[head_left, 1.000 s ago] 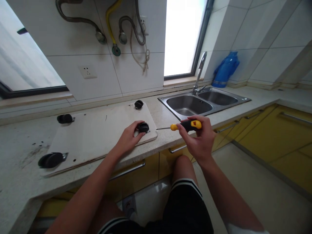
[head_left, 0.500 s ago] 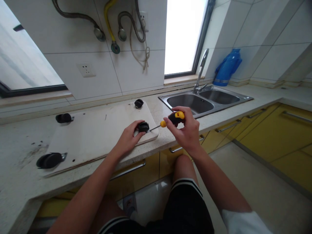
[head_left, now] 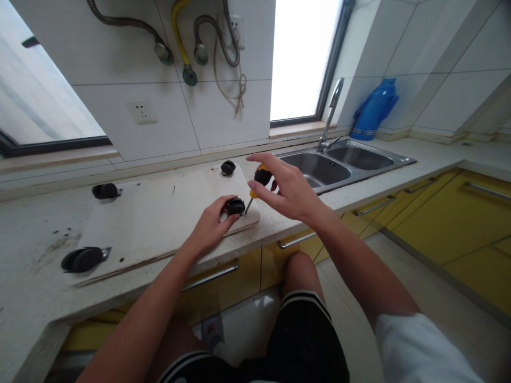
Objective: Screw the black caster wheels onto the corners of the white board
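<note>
A white board [head_left: 159, 218] lies on the counter with a black caster wheel near each corner. My left hand [head_left: 208, 226] grips the near right caster [head_left: 235, 206] between thumb and fingers, against the board. In my right hand [head_left: 289, 186] is a yellow and black screwdriver [head_left: 263, 175], held fairly steeply. Its tip meets the board at the metal plate beside that caster; the screw itself is too small to make out. My right index finger is stretched out above the handle. The far right caster [head_left: 228, 168] stands behind my hands.
Two more casters, one far left [head_left: 105, 191] and one near left [head_left: 82, 259], sit on the board's left end. A double steel sink [head_left: 287, 158] with a tap [head_left: 330, 117] lies to the right, beside a blue thermos [head_left: 374, 110]. Yellow cabinets [head_left: 223, 298] run below the counter [head_left: 35, 234].
My right hand has moved left and up, tipping the screwdriver from a low slant to a steeper one. My left hand stays on the same caster.
</note>
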Available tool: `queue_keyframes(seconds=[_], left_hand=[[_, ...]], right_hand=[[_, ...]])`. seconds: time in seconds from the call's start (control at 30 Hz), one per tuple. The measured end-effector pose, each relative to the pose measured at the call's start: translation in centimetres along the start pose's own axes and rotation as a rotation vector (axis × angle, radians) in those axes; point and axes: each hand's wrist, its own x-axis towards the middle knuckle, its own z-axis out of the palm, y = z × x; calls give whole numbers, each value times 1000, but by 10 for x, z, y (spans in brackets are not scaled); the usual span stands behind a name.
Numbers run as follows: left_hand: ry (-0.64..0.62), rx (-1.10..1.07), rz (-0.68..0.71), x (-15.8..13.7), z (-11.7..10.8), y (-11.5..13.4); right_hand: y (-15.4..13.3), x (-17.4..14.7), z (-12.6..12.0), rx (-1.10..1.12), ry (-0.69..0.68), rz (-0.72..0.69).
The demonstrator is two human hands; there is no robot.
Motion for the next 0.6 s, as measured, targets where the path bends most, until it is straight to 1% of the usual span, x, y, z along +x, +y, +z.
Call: queue_keyframes(seconds=[0.07, 0.1, 0.17, 0.23, 0.27, 0.33, 0.4, 0.47, 0.53, 0.57, 0.6], left_hand=[[2, -8, -8, 0, 0, -1], [4, -10, -9, 0, 0, -1], [10, -14, -4, 1, 0, -1], [12, -20, 3, 1, 0, 0], [10, -25, 6, 1, 0, 0], [8, -36, 8, 0, 1, -1], [17, -38, 11, 0, 2, -3], [34, -30, 20, 0, 3, -5], [44, -21, 31, 0, 4, -8], [44, -17, 36, 0, 5, -9], [40, -15, 39, 0, 5, -10]], right_hand=[[-1, 11, -4, -16, -111, -32], [0, 16, -4, -47, -129, -56], [1, 24, -2, -146, -96, -86], [4, 30, 2, -246, -54, -77], [5, 32, 2, -276, -64, -70], [6, 36, 1, -274, -151, -90], [6, 38, 0, -243, -224, -142], [4, 40, -2, -284, -188, -125], [3, 43, -3, -369, -152, -58], [2, 45, -4, -388, -170, -34], [2, 47, -6, -369, -224, -39]])
